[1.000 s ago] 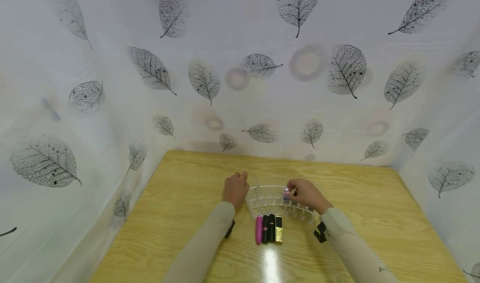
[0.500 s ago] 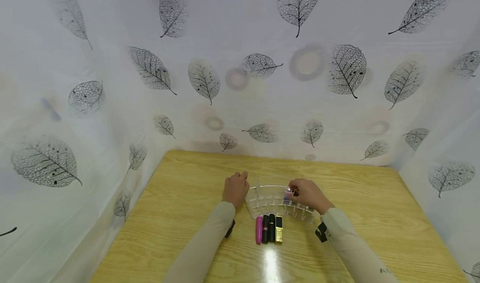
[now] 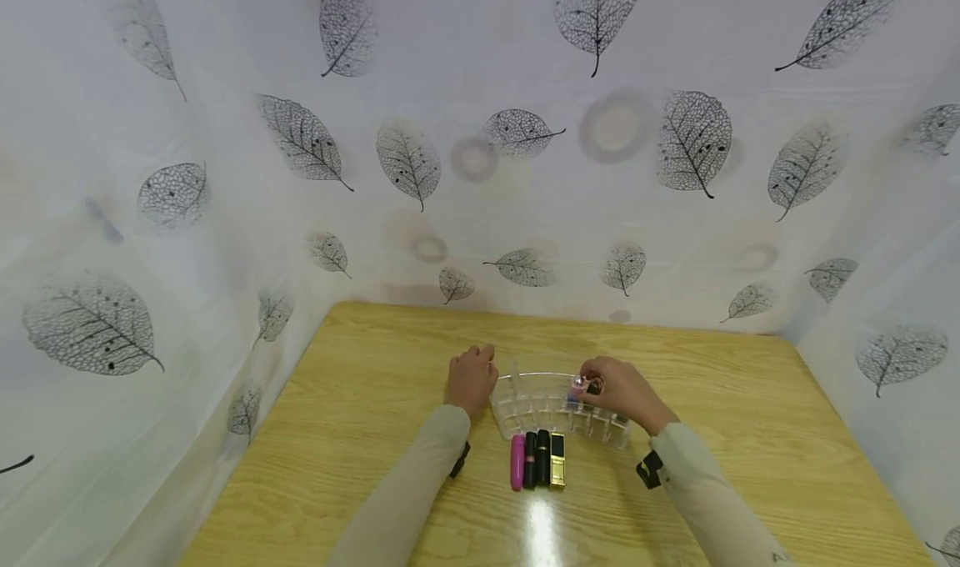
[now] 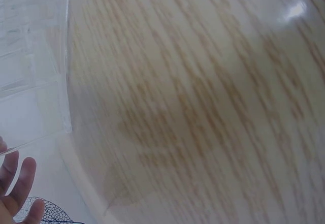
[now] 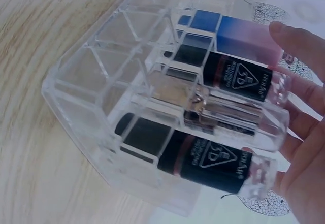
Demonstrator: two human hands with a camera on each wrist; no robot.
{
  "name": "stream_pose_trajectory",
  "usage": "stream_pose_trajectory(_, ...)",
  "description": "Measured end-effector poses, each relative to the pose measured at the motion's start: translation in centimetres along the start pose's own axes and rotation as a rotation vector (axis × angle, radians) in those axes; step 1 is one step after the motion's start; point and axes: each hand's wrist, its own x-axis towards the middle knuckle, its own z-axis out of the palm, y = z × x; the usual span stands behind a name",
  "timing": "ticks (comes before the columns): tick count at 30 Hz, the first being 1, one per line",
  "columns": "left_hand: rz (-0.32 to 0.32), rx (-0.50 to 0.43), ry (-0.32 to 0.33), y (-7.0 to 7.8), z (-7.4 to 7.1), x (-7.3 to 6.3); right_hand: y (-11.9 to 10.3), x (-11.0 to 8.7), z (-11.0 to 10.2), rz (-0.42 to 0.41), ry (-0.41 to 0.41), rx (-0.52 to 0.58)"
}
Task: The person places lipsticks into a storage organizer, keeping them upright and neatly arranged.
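Note:
A clear lipstick organizer (image 3: 531,400) with stepped slots stands on the table. My left hand (image 3: 472,381) rests at its left end; in the left wrist view loosely bent fingers (image 4: 21,181) show beside its corner. At the organizer's right part, my right hand (image 3: 618,389) pinches the upper end of a pink-and-blue lipstick (image 5: 244,38), whose blue base sits in a slot. Beside it, also in slots, are a black lipstick (image 5: 238,76), a gold one with a clear cap (image 5: 228,115) and another black one (image 5: 208,160). The right fingers partly pass behind them.
In front of the organizer a magenta lipstick (image 3: 517,461), two black ones (image 3: 537,459) and a gold-and-black one (image 3: 557,460) lie side by side. The wooden table (image 3: 360,467) backs onto a leaf-printed curtain (image 3: 480,208).
The pink-and-blue lipstick has shifted slightly right with my right hand. My right wrist has moved a little to the right. The left hand stays put.

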Motion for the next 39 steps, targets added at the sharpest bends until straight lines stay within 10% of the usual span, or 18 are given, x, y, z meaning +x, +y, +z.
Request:
stream_pose_trajectory(15, -0.009, 0.001, 0.021, -0.3, 0.4, 0.1, 0.2, -1.2, -2.4, -0.008, 0.115, -0.028)
stream_pose_trajectory(26, -0.006, 0.002, 0.041, -0.3, 0.7, 0.1, 4.2, -1.0, -3.0, 0.032, 0.283, -0.037)
stream_pose_trajectory(39, -0.006, 0.004, 0.029, -0.1, 0.5, -0.1, 8.6, -1.4, -1.1, 0.042, 0.217, -0.182)
